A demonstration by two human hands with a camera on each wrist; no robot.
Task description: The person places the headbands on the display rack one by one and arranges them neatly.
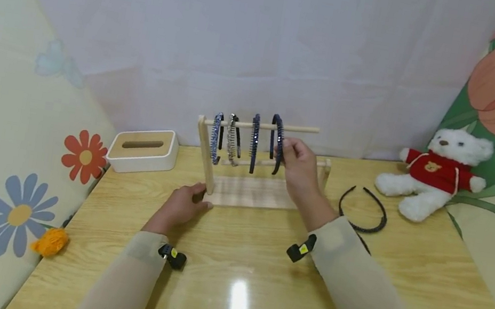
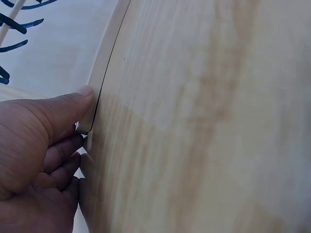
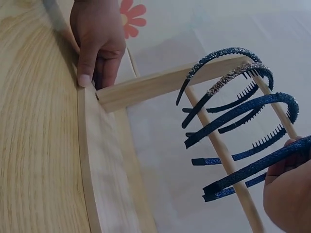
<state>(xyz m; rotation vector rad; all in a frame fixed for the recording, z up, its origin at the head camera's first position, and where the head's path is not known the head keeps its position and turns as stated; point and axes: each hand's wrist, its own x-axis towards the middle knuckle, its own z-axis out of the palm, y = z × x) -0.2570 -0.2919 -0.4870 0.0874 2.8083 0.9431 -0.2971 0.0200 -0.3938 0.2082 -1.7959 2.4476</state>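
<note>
A wooden headband rack [image 1: 251,192] stands on the table, its upper rod running left to right. Four hair bands hang from that rod: a light-blue sequined headband [image 1: 214,138], a silver sequined headband [image 1: 231,138], a blue headband [image 1: 254,145] and a dark-blue headband [image 1: 279,143] at the right. My right hand [image 1: 300,171] pinches the dark-blue headband by its side, fingertips partly hidden behind it. My left hand [image 1: 180,206] grips the left end of the rack's base, thumb on the front edge [image 2: 86,92] and fingers bent round the corner.
Right of the rack a black headband [image 1: 369,229] lies on the table, with part of another dark band [image 1: 362,242] beside my sleeve. A white teddy bear [image 1: 439,174] in red sits at the back right. A tissue box [image 1: 143,151] stands at the left, an orange flower [image 1: 51,242] nearer the left edge.
</note>
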